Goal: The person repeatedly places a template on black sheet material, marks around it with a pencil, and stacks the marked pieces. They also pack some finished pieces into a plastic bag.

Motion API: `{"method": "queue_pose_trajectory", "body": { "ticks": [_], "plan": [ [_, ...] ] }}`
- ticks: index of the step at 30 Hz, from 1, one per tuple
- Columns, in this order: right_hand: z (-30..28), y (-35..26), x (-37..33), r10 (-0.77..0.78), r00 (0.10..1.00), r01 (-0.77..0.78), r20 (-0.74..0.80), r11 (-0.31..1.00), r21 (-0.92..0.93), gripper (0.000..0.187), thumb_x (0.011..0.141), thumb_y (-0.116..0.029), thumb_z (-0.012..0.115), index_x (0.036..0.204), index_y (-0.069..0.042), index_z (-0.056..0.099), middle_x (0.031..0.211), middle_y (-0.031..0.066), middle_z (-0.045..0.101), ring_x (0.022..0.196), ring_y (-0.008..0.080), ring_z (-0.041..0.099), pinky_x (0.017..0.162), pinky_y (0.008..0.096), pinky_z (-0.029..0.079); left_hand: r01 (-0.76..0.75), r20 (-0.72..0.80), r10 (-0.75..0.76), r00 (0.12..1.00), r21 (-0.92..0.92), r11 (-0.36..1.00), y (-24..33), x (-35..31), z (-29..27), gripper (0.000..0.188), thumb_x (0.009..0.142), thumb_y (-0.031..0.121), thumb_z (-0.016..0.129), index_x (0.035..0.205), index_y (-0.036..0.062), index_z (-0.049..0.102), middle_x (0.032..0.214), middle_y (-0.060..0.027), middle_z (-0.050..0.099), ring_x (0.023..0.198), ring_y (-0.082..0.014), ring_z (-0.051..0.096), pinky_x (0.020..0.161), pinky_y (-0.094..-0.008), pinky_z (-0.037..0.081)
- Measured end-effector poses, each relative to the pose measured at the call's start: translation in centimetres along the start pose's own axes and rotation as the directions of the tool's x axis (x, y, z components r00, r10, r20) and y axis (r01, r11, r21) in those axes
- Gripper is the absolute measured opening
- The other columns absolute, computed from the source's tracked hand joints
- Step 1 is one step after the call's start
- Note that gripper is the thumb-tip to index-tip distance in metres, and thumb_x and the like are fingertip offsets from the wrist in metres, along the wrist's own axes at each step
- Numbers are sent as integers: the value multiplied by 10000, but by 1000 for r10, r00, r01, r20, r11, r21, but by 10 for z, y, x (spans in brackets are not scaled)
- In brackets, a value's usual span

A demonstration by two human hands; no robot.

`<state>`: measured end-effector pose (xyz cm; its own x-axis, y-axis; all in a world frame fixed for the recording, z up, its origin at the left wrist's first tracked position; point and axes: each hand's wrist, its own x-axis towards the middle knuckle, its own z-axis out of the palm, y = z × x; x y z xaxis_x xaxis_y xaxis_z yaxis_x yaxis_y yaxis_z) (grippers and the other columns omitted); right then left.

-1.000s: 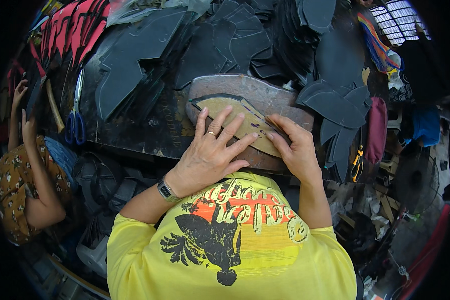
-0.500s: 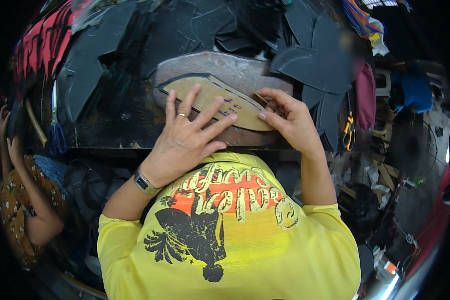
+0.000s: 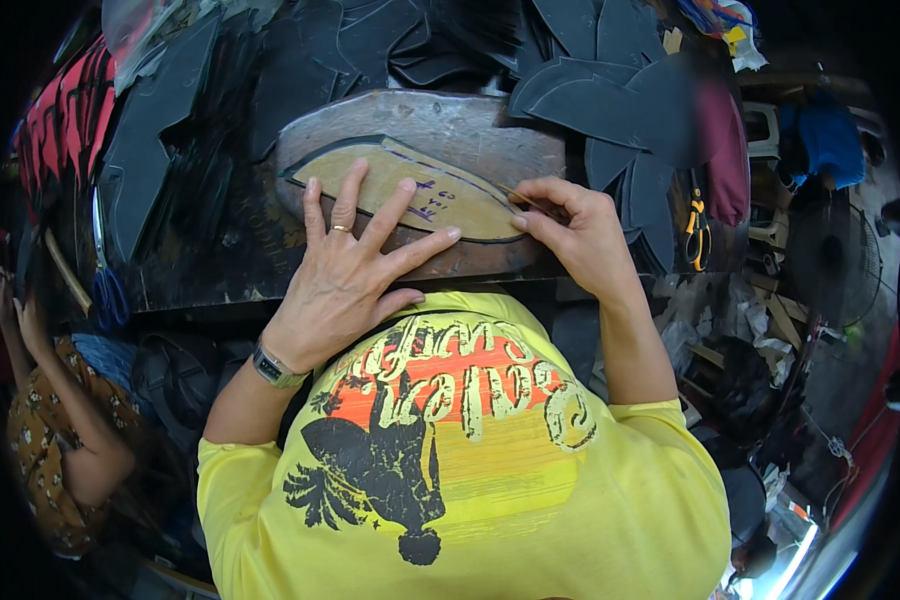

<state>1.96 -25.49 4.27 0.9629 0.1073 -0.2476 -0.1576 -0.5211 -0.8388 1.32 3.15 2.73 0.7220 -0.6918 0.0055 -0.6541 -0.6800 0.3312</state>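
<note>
A tan leaf-shaped cardboard template (image 3: 390,182) with handwritten marks lies over a black sheet piece (image 3: 300,165), whose dark edge shows around it. Both rest on a worn grey-brown board (image 3: 420,110). My left hand (image 3: 345,260) is spread open, its fingertips pressing the template flat. At the template's right end, my right hand (image 3: 570,220) pinches a thin, slender tool (image 3: 515,194) between thumb and fingers. The tool's tip points left, at the template's upper edge. Its exact kind is too small to make out.
Black cut pieces (image 3: 610,115) lie beyond and right of the board, with more stacked at left (image 3: 155,150). Blue-handled scissors (image 3: 110,295) and orange-black pliers (image 3: 696,225) flank the work. Red pieces (image 3: 65,120) hang far left. Another person's arms (image 3: 75,400) are at lower left.
The whole view has shifted, moving the board leftward in the picture. My right hand has slid a little right along the template's upper edge; my left fingers have spread slightly wider.
</note>
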Motion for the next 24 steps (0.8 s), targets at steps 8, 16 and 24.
{"method": "queue_pose_trajectory", "body": {
  "ticks": [8, 16, 24],
  "plan": [
    [2, -2, 0, -32, 999, 33, 7, 999, -41, 252, 865, 4, 762, 1113, 22, 723, 948, 34, 714, 823, 86, 623, 760, 242, 517, 16, -1, -16, 1000, -20, 1000, 1, 1, 1, 759, 777, 440, 824, 1474, 447, 523, 1645, -88, 270, 1543, -460, 130, 1196, -741, 86],
    [-14, -14, 7, -193, 952, 220, -236, 971, 95, 117, 951, -30, 664, 1016, 33, 739, 964, 35, 671, 843, 114, 608, 768, 254, 489, 26, 21, -26, 999, -46, 999, 6, 6, -7, 783, 764, 372, 850, 1472, 419, 517, 1601, -112, 330, 1514, -484, 171, 1158, -788, 135],
    [-15, -9, -20, -145, 972, 207, -185, 900, 384, 185, 1066, -97, 557, 1121, 42, 665, 1030, 95, 695, 868, 173, 711, 841, 282, 552, 37, -4, -37, 999, -17, 999, 8, 6, -5, 776, 733, 400, 864, 1446, 414, 555, 1584, -119, 335, 1506, -478, 190, 1195, -734, 112]
  ]
}}
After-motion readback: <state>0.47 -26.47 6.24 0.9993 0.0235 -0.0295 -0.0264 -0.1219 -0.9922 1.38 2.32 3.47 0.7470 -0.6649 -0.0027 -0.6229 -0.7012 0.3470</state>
